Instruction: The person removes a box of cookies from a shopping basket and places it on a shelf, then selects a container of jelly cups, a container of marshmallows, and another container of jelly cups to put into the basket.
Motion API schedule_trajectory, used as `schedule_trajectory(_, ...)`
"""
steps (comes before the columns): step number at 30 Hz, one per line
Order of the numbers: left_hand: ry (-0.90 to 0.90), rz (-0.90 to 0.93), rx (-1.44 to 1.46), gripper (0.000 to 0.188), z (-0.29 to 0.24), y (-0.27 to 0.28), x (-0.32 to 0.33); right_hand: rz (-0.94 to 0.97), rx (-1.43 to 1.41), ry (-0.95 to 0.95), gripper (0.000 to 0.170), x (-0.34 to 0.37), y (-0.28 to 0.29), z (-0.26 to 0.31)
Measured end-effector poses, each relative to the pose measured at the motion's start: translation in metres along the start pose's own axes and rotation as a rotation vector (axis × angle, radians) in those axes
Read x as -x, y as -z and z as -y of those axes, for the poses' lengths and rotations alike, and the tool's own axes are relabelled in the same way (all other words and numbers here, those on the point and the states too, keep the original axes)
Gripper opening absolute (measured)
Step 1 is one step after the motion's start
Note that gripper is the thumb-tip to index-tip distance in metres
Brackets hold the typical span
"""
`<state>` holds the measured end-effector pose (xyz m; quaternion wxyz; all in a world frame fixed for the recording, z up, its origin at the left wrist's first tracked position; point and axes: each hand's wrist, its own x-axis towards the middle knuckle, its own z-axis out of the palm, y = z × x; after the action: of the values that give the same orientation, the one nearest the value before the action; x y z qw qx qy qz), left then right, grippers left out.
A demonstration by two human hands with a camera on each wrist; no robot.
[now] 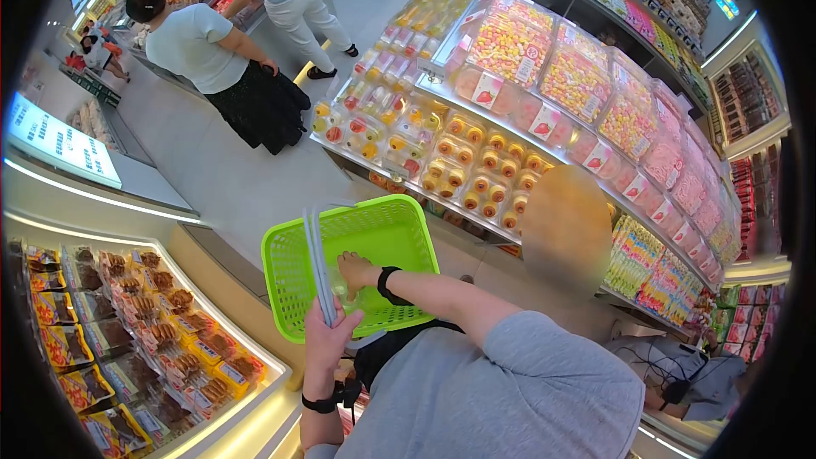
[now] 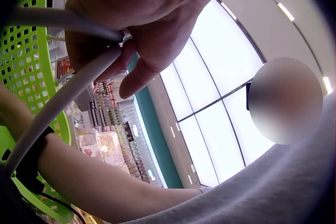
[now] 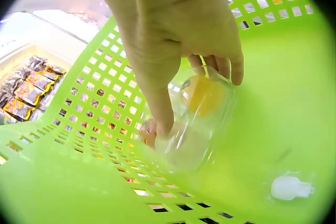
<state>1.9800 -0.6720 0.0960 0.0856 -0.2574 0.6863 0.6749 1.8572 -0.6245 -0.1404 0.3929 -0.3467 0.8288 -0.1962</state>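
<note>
A bright green plastic shopping basket (image 1: 408, 229) with lattice sides hangs in front of the body. My left hand (image 1: 327, 342) grips its pale grey handles (image 1: 316, 263), which stand raised together; the left wrist view shows the fingers curled round the handles (image 2: 68, 95). Inside the basket, my right hand (image 3: 184, 50) holds a clear plastic box (image 3: 197, 134) between thumb and fingers. A round yellow piece shows through the box, with paler pieces below it. The box is down by the lattice wall, close over the basket floor. A small white shape (image 3: 290, 188) shows on that floor.
At the left, a lit case (image 1: 255, 374) displays packaged snacks. Ahead stands a tiered display of boxed sweets (image 1: 510, 38) and small cakes in clear packs (image 1: 484, 166). Two people (image 1: 200, 47) stand beyond at another counter. Another person (image 1: 680, 374) is at the lower right.
</note>
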Motion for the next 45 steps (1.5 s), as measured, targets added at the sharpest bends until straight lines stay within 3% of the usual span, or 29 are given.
schedule_trajectory(6,-0.046,0.075,0.042,0.031,-0.02,0.061,-0.043,-0.217,-0.424,0.042,0.085,-0.089,0.0,0.023)
schedule_trajectory(8,-0.037,0.071,0.068,0.03,-0.018,0.08,-0.056,0.047,-0.324,-0.073,0.075,-0.09,0.031,0.045)
schedule_trajectory(9,-0.036,0.052,0.099,0.03,-0.017,0.088,-0.064,0.036,-0.331,-0.085,0.075,-0.087,0.042,0.054)
schedule_trajectory(11,-0.033,0.032,0.098,0.029,-0.017,0.101,-0.08,-0.231,-0.227,-0.008,0.07,-0.076,0.062,0.067)
schedule_trajectory(15,-0.034,-0.006,0.099,0.026,-0.022,0.123,-0.105,-0.289,-0.162,-0.028,0.072,-0.045,0.121,0.068)
schedule_trajectory(17,-0.05,0.001,0.124,0.025,-0.024,0.13,-0.117,-0.522,-0.258,0.058,0.071,-0.013,0.152,0.059)
schedule_trajectory(21,-0.042,0.003,0.194,0.022,-0.027,0.142,-0.14,-0.727,-0.636,0.023,0.076,0.073,0.227,0.055)
schedule_trajectory(23,-0.029,-0.006,0.198,0.021,-0.028,0.145,-0.148,-0.749,-0.905,-0.104,0.07,0.095,0.241,0.028)
schedule_trajectory(25,-0.016,-0.023,0.203,0.02,-0.027,0.148,-0.157,-0.983,-1.348,0.094,0.064,0.105,0.242,0.0)
schedule_trajectory(26,-0.008,-0.05,0.211,0.019,-0.025,0.149,-0.162,-0.98,-1.354,0.089,0.064,0.109,0.242,-0.022)
schedule_trajectory(28,0.006,-0.077,0.216,0.019,-0.025,0.15,-0.169,-0.949,-1.796,0.012,0.055,0.109,0.236,-0.071)
schedule_trajectory(31,0.049,-0.13,0.243,0.018,-0.03,0.149,-0.177,-1.001,-1.969,-0.049,0.049,0.1,0.23,-0.122)
schedule_trajectory(35,0.069,-0.176,0.267,0.017,-0.035,0.146,-0.187,-1.022,-1.977,-0.075,0.049,0.076,0.232,-0.188)
schedule_trajectory(38,0.067,-0.21,0.253,0.017,-0.043,0.137,-0.193,-0.905,-1.906,-0.188,0.045,0.06,0.246,-0.22)
schedule_trajectory(45,0.107,-0.293,0.227,0.016,-0.056,0.124,-0.201,-0.954,-1.92,-0.299,0.045,0.008,0.251,-0.294)
